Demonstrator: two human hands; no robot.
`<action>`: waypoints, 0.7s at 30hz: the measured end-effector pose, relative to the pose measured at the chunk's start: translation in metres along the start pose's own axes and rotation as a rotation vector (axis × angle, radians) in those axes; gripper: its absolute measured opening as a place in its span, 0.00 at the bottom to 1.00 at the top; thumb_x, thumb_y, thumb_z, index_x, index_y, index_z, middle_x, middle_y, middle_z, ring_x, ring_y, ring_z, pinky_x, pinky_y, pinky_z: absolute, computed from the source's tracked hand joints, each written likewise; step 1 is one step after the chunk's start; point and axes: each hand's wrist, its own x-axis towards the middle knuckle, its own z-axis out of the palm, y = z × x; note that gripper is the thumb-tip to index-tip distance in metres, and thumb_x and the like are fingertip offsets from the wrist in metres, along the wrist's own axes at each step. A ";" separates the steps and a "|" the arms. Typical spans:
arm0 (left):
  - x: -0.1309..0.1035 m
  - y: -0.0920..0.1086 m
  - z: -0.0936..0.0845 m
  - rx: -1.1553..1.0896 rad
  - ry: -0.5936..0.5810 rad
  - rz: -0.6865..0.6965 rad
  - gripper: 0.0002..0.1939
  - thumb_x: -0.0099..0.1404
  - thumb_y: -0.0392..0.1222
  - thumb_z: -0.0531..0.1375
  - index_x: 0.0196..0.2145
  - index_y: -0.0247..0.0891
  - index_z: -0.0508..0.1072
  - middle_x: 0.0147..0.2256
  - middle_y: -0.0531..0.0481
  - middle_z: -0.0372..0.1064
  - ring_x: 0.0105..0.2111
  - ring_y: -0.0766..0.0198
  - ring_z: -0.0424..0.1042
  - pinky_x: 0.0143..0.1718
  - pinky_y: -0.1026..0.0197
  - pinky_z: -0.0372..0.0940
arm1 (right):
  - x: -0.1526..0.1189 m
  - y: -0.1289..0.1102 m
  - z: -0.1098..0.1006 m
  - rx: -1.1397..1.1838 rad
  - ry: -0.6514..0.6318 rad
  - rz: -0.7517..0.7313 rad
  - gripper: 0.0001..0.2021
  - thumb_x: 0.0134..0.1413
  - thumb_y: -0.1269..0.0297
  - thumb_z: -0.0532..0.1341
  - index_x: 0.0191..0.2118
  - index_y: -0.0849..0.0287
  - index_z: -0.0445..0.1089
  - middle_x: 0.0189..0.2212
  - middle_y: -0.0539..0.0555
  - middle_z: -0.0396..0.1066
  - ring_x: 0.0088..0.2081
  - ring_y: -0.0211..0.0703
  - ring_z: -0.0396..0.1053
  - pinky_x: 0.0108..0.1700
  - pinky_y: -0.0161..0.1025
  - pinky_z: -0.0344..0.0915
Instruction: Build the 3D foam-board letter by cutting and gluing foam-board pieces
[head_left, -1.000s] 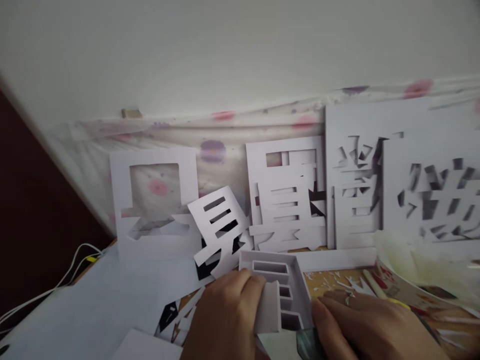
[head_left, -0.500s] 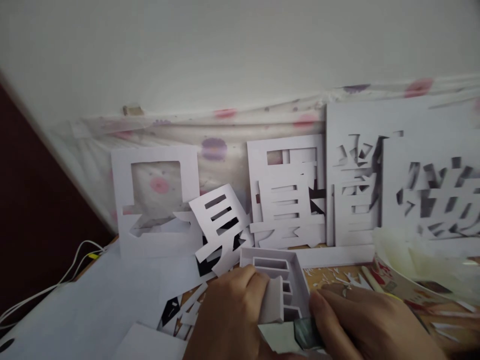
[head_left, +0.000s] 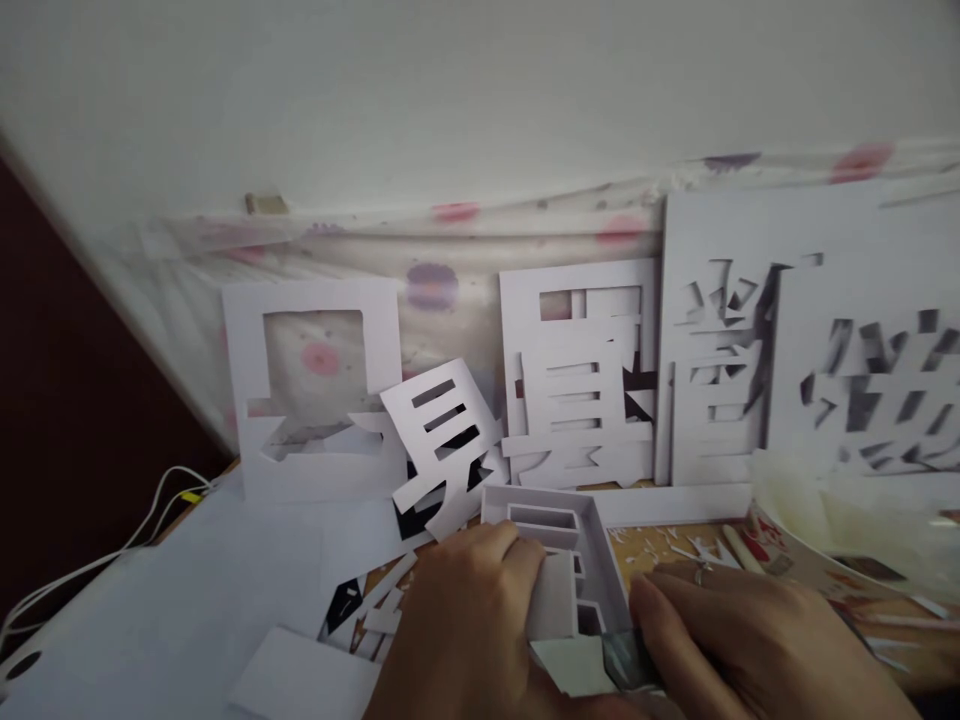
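Note:
My left hand grips the left side of a white raised paper character piece with walled slots, low in the middle of the view. My right hand, a ring on one finger, holds a small dark shiny object against the piece's near right edge; what that object is I cannot tell. A flat white cut-out character leans just behind my left hand.
White stencil sheets with cut-out characters lean against a flower-print plastic sheet on the wall. Paper scraps litter the wooden table. White sheets cover the left side. White cables hang at the left edge. Crumpled plastic lies right.
Both hands stay on the raised piece. The dark object in my right hand has come into plainer view at the piece's near edge. The camera has shifted slightly.

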 end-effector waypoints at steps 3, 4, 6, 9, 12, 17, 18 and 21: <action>0.001 0.001 -0.001 -0.002 -0.011 0.005 0.24 0.40 0.61 0.72 0.23 0.41 0.68 0.24 0.56 0.70 0.22 0.66 0.66 0.24 0.64 0.52 | 0.000 0.001 0.000 0.042 -0.042 0.037 0.27 0.66 0.62 0.48 0.13 0.55 0.59 0.08 0.44 0.60 0.08 0.29 0.58 0.13 0.32 0.48; 0.001 0.001 -0.001 0.002 -0.013 0.004 0.24 0.39 0.59 0.72 0.23 0.41 0.68 0.24 0.57 0.70 0.22 0.66 0.66 0.24 0.64 0.52 | 0.000 0.001 0.000 0.054 -0.057 0.044 0.27 0.66 0.61 0.49 0.13 0.55 0.59 0.08 0.44 0.60 0.08 0.29 0.58 0.13 0.32 0.47; 0.001 0.002 -0.002 0.027 -0.018 -0.007 0.22 0.39 0.57 0.72 0.23 0.41 0.69 0.25 0.56 0.71 0.22 0.65 0.66 0.24 0.63 0.53 | -0.001 0.002 0.000 0.064 -0.086 0.055 0.26 0.65 0.61 0.49 0.14 0.55 0.60 0.08 0.45 0.62 0.08 0.30 0.58 0.14 0.33 0.46; 0.000 0.002 -0.002 0.103 -0.054 -0.045 0.20 0.40 0.56 0.71 0.23 0.41 0.70 0.26 0.54 0.71 0.23 0.63 0.66 0.23 0.63 0.53 | -0.005 0.004 0.002 0.053 -0.144 0.071 0.25 0.63 0.61 0.49 0.14 0.55 0.60 0.09 0.47 0.63 0.09 0.31 0.59 0.14 0.35 0.43; -0.001 0.000 -0.001 0.180 -0.096 -0.087 0.22 0.39 0.58 0.70 0.23 0.41 0.69 0.27 0.52 0.71 0.24 0.60 0.67 0.22 0.63 0.51 | -0.010 0.006 0.004 0.014 -0.190 0.072 0.24 0.61 0.60 0.50 0.13 0.56 0.60 0.08 0.48 0.63 0.08 0.33 0.59 0.14 0.36 0.41; -0.002 -0.005 0.000 0.186 -0.094 -0.053 0.24 0.40 0.62 0.70 0.23 0.41 0.68 0.25 0.53 0.71 0.23 0.60 0.67 0.21 0.62 0.51 | -0.014 0.007 0.004 -0.060 -0.197 0.014 0.21 0.58 0.63 0.54 0.14 0.56 0.60 0.09 0.47 0.63 0.08 0.34 0.60 0.14 0.37 0.39; -0.002 -0.005 0.000 0.191 -0.090 -0.056 0.25 0.40 0.63 0.70 0.23 0.41 0.68 0.25 0.52 0.71 0.24 0.60 0.67 0.21 0.62 0.51 | -0.014 0.007 0.004 -0.065 -0.194 0.006 0.21 0.57 0.63 0.55 0.14 0.56 0.60 0.09 0.47 0.63 0.08 0.34 0.60 0.14 0.37 0.39; -0.003 -0.004 0.000 0.218 -0.091 -0.081 0.25 0.41 0.65 0.68 0.22 0.42 0.67 0.26 0.51 0.71 0.24 0.57 0.68 0.21 0.61 0.53 | -0.010 0.007 0.004 -0.042 -0.185 0.000 0.21 0.58 0.63 0.54 0.14 0.55 0.60 0.09 0.47 0.63 0.08 0.34 0.60 0.14 0.37 0.39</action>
